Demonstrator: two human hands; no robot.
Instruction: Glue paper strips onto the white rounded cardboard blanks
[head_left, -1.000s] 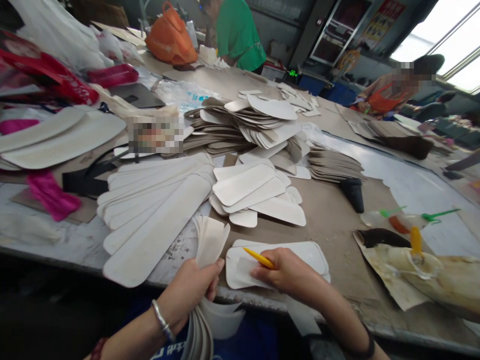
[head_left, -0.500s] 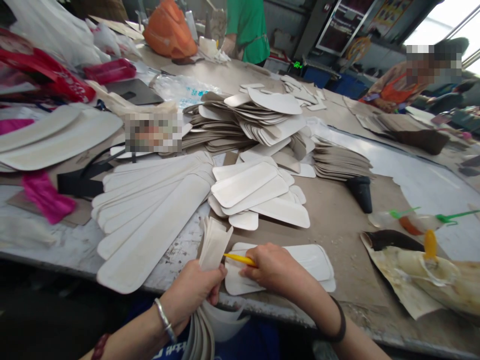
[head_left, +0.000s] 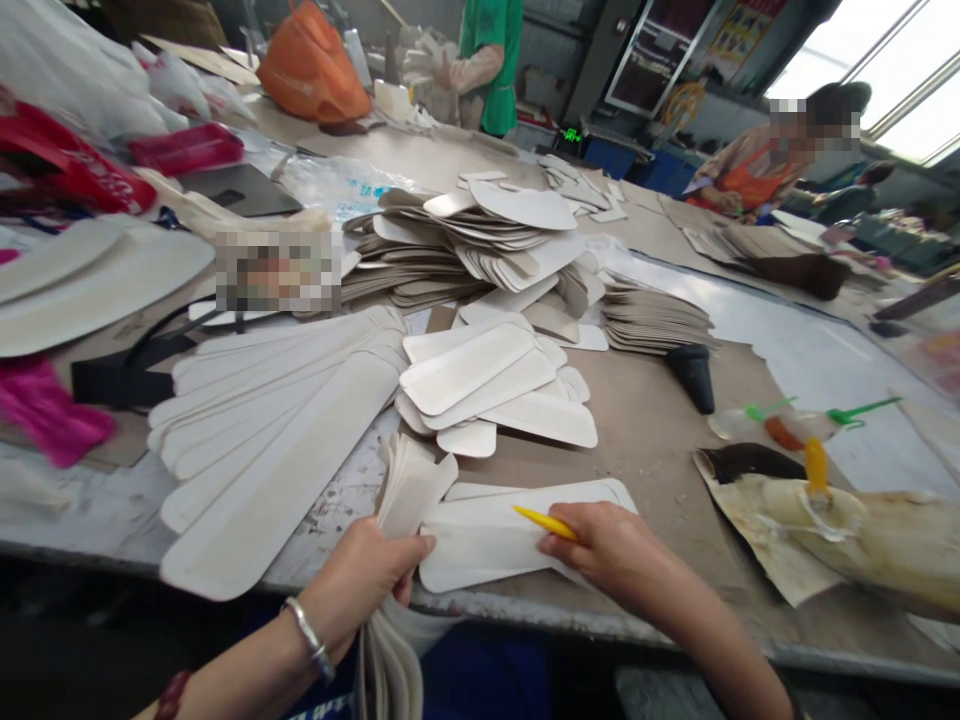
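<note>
Gripping white strips (head_left: pixel 409 487): left hand (head_left: pixel 367 562) | pinching yellow tool (head_left: pixel 546 522): right hand (head_left: pixel 596 540) | fanned pieces (head_left: pixel 281 460) leftward, stacks (head_left: pixel 517 245) beyond

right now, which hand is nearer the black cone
Right. The right hand, holding a yellow tool, is in front of the black cone, to its left; the left hand, gripping white strips, is farther left.

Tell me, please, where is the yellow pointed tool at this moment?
In the head view, the yellow pointed tool is right of centre, held in the right hand, its tip pointing left over white pieces near the table's front edge.
</note>
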